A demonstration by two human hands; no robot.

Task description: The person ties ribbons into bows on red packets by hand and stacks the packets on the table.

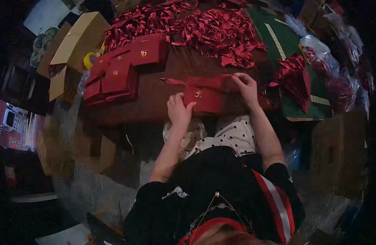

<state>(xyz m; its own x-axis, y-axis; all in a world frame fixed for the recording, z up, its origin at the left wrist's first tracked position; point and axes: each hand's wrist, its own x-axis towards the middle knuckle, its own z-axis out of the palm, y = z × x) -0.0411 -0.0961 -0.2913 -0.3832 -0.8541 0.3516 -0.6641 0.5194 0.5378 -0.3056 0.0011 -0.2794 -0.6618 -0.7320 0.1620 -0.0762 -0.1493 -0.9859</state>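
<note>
Worked at a broad dark-red table (149,92); faced a loose heap of glossy red ribbons (220,34) across the far side; had a green board (273,36) with a pale strip along the right, and an open cardboard carton (79,41) off to the left; saw stacked red boxes (116,77) on the table's left part, marked in gold; had a single red box (206,104) straight ahead, by the table's near edge, between both hands and closer to the left; rested the left hand (179,109) against that box's left edge, thumb towards the near part, fingers half-curled rather than clenched (could not tell how firmly pressed); held the right hand (246,85) clear of the box, beyond its far right corner; pinched one end of a red ribbon (206,81) there between thumb and fingertips; stretched that ribbon crosswise at the box's far part, touching or just above (too blurred to say which), past the left edge; judged the step in hand as drawing the ribbon across the box; judged the next move to call for a steady left hand and an even, untwisted pull, clear of the small gold emblem (198,94)
</note>
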